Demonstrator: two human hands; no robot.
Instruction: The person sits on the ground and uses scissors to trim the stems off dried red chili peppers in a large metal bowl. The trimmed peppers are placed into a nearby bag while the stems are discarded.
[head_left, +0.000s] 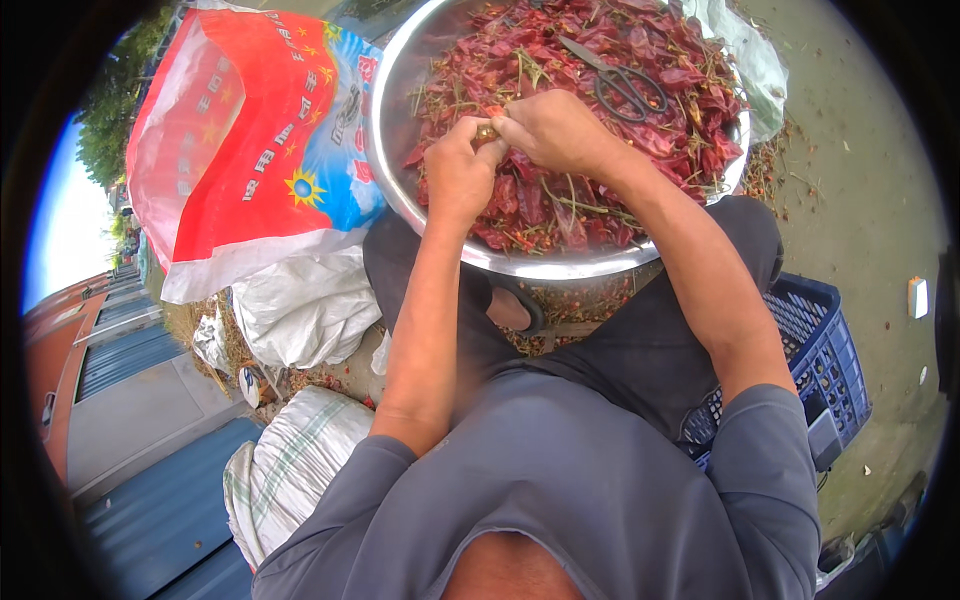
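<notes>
A large shiny metal basin (390, 169) rests across my lap, heaped with dried red chili peppers (577, 225) and thin stems. Over the heap my left hand (465, 169) and my right hand (555, 131) meet at the fingertips. Both pinch a small piece of dried chili pepper (496, 111), of which my fingers cover most. Black-handled scissors (634, 94) lie on the peppers beyond my right wrist, touched by neither hand.
Left of the basin stands a printed red and blue plastic sack (262, 127). White woven sacks (307, 307) lie nearer me on that side. At my right is a blue plastic crate (825, 360). A pale plastic bag (750, 75) lies against the basin's far right rim.
</notes>
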